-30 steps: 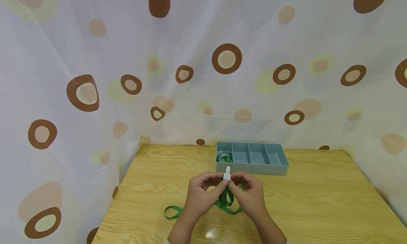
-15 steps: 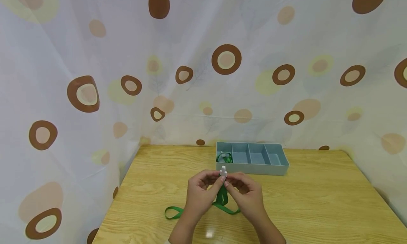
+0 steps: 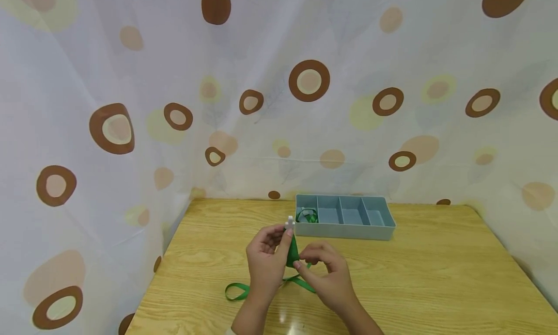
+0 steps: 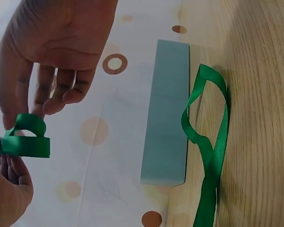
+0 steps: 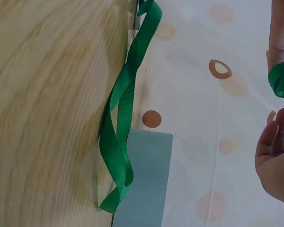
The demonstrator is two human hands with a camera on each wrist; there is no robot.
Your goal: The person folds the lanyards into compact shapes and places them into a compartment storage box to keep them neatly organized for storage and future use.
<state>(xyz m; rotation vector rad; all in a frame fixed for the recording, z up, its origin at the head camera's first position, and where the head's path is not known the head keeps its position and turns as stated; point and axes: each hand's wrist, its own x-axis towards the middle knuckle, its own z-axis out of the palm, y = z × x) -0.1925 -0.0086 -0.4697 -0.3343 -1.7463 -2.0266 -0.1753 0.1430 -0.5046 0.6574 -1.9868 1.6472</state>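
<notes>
The biggest thing is the spotty curtain (image 3: 261,49), hanging behind everything. Next comes the wooden table (image 3: 440,267). Seen from the head, with 12 o'clock pointing at the curtain, the blue box (image 3: 370,232) sits far back on the table, at about 2 o'clock from the hands.

The left hand (image 3: 265,260) is up off the table. Its thumb and fingers are bent in and pinch the top of the green ribbon (image 3: 292,255). The right hand (image 3: 330,277) is at about 4 o'clock from it. Its thumb and first finger are nearly closed, and seem to nip the low edge of the ribbon; its other fingers are curled in.

So the ribbon is between the two hands. I think the job is only part done: some is folded into loops, but a long piece lies loose on the table, with one loop at 8 o'clock.

A green coil (image 3: 307,216) lies in the box's 9 o'clock end, so one looks finished.

Smallest is the white clip (image 3: 290,223), poking up at 12 o'clock above the ribbon.
</notes>
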